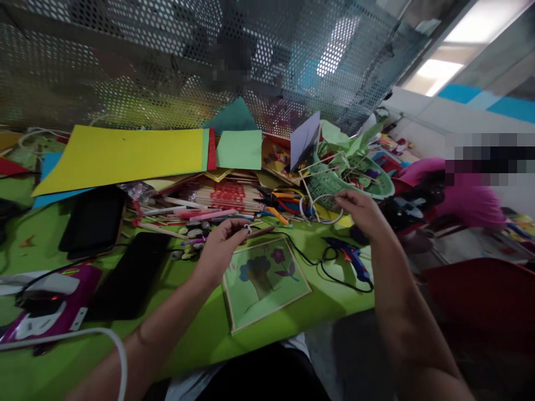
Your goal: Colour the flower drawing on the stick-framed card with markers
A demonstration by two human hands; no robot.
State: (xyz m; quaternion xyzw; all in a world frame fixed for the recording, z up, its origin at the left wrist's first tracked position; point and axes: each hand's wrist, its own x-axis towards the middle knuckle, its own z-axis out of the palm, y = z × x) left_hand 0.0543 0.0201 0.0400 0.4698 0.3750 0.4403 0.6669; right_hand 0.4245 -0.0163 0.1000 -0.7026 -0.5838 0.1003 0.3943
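My left hand (223, 240) is closed in a pinch on a thin brown stick (259, 231), held just above the top edge of a framed paper picture (264, 280) of a tree and a flower. My right hand (360, 210) reaches toward the green plastic basket (378, 184), its fingers curled at a white ring-shaped piece (324, 203) beside the basket. What those fingers grip is not clear. A blue glue gun (353, 260) lies on the green table (200, 340) under my right forearm, its black cord looping left.
Yellow paper sheets (125, 156) and green paper sheets (239, 149) lie at the back, with bundled sticks (221, 196), pens and pliers (273, 196) in the middle. A dark tablet (92, 221), a black phone (134, 275) and a pink box (50, 312) sit left. A person in pink (468, 200) is at right.
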